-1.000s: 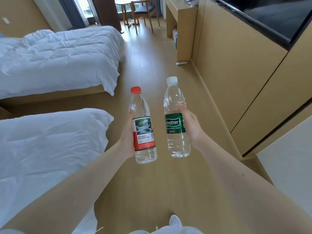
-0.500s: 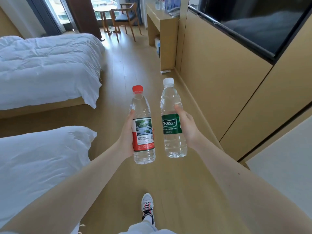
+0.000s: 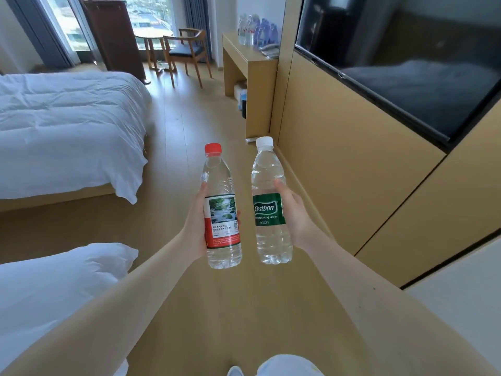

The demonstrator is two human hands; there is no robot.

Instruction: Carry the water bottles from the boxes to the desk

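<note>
My left hand (image 3: 195, 223) grips a clear water bottle with a red cap and red-white label (image 3: 221, 210), held upright in front of me. My right hand (image 3: 294, 213) grips a second upright bottle with a white cap and green label (image 3: 269, 204). The two bottles are side by side, a small gap apart, above the wooden floor. Far ahead on the right stands the wooden desk (image 3: 238, 54), with several water bottles (image 3: 256, 31) standing on its top.
Two beds with white duvets lie on the left, the far bed (image 3: 67, 126) and the near bed (image 3: 54, 280). A wood-panelled wall with a dark TV screen (image 3: 406, 63) runs along the right. A chair (image 3: 187, 51) and small round table (image 3: 151, 42) stand by the window.
The view has moved forward along the aisle between beds and wall; the desk and its bottles have come into fuller view. Both hands still hold their bottles upright.
</note>
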